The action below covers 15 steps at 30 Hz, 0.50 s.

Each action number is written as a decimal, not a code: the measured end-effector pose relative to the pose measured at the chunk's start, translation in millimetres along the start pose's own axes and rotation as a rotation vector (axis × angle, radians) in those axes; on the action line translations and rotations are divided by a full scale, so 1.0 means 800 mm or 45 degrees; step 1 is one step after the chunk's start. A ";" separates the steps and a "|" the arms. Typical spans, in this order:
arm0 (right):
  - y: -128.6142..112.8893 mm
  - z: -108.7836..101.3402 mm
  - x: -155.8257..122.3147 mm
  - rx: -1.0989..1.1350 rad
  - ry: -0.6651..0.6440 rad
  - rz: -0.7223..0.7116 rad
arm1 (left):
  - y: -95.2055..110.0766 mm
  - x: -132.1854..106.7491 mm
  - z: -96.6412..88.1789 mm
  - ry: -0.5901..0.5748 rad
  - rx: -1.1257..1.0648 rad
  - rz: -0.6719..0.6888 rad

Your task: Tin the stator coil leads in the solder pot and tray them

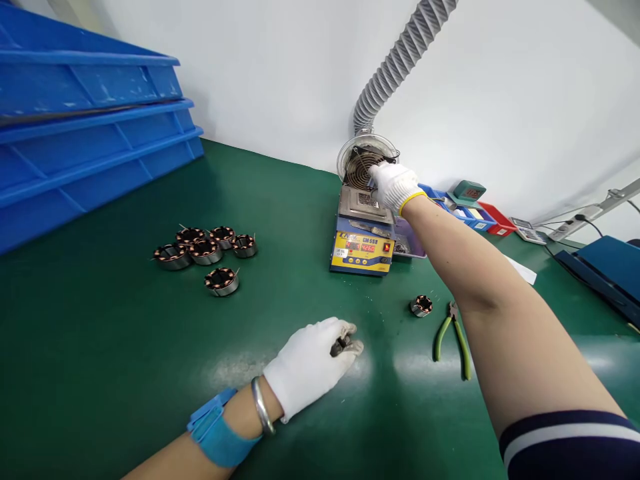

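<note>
We seem midway: white-gloved left hand (317, 360) pinching a small dark part (341, 345), white-gloved right hand (395, 185) with grip unclear, six copper-wound silvery rings (209, 259) perhaps waiting.

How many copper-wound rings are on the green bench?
7: five grouped rings at left, one ring nearer, one ring left of the pliers. Left hand or right hand may hide more.

Your left glove (310, 363) is white, your right glove (394, 185) white with yellow edging; your bench (290, 280) is green, the upper-left crates (95, 160) blue.
</note>
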State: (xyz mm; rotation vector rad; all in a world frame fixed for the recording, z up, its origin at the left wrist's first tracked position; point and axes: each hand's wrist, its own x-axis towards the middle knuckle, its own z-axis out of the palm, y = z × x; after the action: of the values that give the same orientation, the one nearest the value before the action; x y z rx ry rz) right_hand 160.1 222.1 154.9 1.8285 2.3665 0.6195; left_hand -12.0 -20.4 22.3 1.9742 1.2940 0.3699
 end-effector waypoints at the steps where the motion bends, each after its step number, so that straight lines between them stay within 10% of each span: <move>1: 0.000 -0.001 0.000 0.003 0.006 -0.002 | 0.000 0.000 0.000 0.003 -0.003 0.003; 9: 0.007 -0.023 -0.025 0.259 0.230 0.068 | -0.005 0.004 0.004 0.219 -0.358 -0.031; 15: -0.039 -0.027 -0.111 0.830 0.215 0.170 | -0.009 0.011 0.010 0.520 -0.703 -0.044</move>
State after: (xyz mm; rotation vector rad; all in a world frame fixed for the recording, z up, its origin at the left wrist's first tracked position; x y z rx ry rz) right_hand 149.8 126.5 148.0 2.2593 2.8030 -0.0155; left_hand -7.9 -14.1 10.7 1.4470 1.2868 1.0351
